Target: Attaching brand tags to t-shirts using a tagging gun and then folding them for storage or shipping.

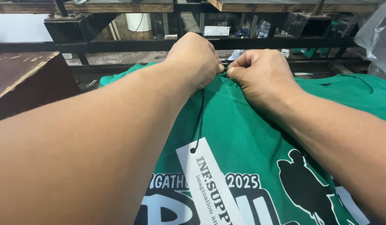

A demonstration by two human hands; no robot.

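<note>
- At the far edge of the green shirt (pixel 259 137), near the collar: left hand (pixel 196 58) and right hand (pixel 259 75), both closed, knuckles almost touching each other.
- Left hand: fingers curled down tight, pinching something small at the collar together with the cloth; exact thing inside the pinch hidden, cannot tell more.
- Right hand: thumb and forefinger pressed together at the same spot, just beside the left fingertips; seems to hold the end of the string or a fold of cloth, not clear which.
- From under the left hand: thin black string (pixel 200 121), hanging straight toward the camera, ending in the hole of a white paper tag (pixel 209 183).
- Tag: long and narrow, lying flat on the shirt, long axis running from the hands toward the camera, leaning a little to the right; well apart from both hands, joined to them only by the string.
- Left hand nearer to the string and directly above its upper end; right hand a little to the side.
- Shirt: spread flat on the work surface, with white and black print (pixel 243 196) near the bottom of the view and a black figure shape (pixel 303 183) at the right.
- Behind the hands: dark metal frame (pixel 159 43) with wooden boards on top.
- At the left: brown wooden board (pixel 22 71); at the far right: clear plastic bag (pixel 378 37).
</note>
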